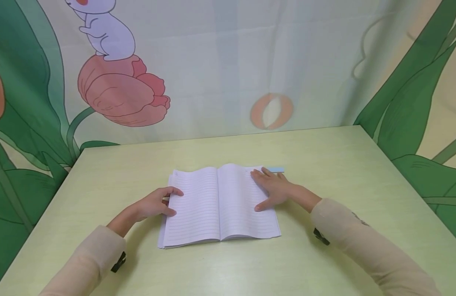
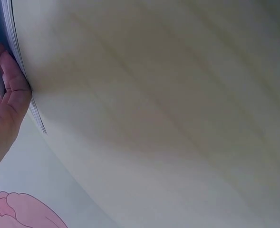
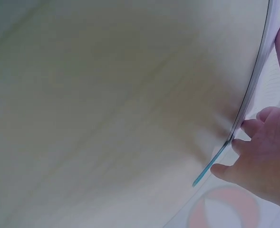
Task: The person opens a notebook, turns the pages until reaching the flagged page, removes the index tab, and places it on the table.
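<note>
An open notebook with white lined pages lies on the table, its spine running roughly away from me. At its left edge my left hand grips some leaves, index finger and thumb on the page and other fingers tucked beneath. The left wrist view shows the left hand with its fingers between the sheets and a blue surface beside them. My right hand rests with spread fingers on the right page. A light blue strip sticks out past the notebook's top right corner, near the right hand's fingers.
The pale wood-look table extends around the notebook. Behind it hangs a cloth backdrop printed with a rabbit, flowers and green leaves. Dark straps show beneath both beige sleeves.
</note>
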The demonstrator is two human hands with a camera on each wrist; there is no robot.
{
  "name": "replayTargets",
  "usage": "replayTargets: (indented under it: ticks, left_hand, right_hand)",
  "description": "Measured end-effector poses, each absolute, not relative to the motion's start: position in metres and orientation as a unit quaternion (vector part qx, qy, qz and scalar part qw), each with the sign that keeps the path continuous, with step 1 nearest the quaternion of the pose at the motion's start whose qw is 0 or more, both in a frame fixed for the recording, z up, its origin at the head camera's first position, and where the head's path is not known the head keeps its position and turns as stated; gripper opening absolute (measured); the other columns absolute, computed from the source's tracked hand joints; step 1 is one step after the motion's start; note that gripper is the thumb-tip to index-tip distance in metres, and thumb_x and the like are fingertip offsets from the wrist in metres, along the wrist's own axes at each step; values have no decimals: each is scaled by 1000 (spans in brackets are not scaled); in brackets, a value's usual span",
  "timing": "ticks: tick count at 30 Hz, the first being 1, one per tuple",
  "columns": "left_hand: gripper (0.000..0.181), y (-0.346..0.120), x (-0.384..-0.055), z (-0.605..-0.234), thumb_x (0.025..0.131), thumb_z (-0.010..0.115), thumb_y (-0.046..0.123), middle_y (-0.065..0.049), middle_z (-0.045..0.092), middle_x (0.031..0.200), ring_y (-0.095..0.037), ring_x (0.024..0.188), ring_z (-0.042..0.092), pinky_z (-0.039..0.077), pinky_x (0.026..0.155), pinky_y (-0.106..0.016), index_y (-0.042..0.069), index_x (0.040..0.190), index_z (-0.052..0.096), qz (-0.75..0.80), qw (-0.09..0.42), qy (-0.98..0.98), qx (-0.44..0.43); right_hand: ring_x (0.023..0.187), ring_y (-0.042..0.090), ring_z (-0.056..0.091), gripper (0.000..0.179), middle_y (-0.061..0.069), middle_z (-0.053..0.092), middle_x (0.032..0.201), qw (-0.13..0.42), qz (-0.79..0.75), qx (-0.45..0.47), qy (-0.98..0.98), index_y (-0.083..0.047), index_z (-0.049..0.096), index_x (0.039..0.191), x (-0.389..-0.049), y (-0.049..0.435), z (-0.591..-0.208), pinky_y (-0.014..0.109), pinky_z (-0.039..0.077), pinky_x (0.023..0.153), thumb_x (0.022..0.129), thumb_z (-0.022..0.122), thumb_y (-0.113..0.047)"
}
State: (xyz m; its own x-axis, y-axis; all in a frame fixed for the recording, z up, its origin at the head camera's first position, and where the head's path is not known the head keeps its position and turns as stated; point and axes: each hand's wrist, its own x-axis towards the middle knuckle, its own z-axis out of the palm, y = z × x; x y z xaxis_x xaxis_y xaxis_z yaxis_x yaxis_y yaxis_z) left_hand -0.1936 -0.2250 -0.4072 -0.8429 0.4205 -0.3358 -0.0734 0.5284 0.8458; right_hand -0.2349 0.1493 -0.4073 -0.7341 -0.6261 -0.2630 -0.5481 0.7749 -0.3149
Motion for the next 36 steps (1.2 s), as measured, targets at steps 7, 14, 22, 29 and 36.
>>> replayTargets:
  ticks: [7,14,22,29,36]
  left_hand:
    - [46,-226,-194,-409,76,62,-10,-18,45,117,-30,101,48,44,81,-32,-3,119,46,480,261,831,102]
    - [41,-224,-195,-410,80,62,-2,-17,48,111,-26,91,51,44,73,-30,-2,119,47,480,244,836,106]
    - [34,-223,-195,-410,89,58,15,-14,48,112,-20,79,51,44,66,-30,0,118,50,488,241,835,82]
    - [35,-223,-194,-408,90,57,21,-12,50,107,-19,75,49,43,65,-29,1,119,50,487,243,835,76]
    - [41,-223,-195,-405,94,50,27,-9,50,95,-17,72,45,42,63,-29,-4,121,48,489,244,833,90]
  right_hand:
    - [137,35,-1,106,14,8,151,178,-100,-317,926,-6,10,146,-232,132,-407,64,4,101,73,62,-61]
    - [137,32,-4,101,15,4,151,183,-104,-331,920,-10,8,147,-229,108,-407,61,2,102,76,55,-66]
    - [137,32,-5,96,15,1,152,191,-109,-336,916,-16,7,148,-226,85,-405,61,6,102,79,51,-66]
    - [136,37,-1,92,23,2,149,198,-121,-322,918,-25,7,148,-223,63,-401,61,7,102,79,51,-65]
    - [137,33,3,87,14,8,151,190,-157,-356,902,-23,10,148,-219,50,-400,61,10,101,82,55,-57]
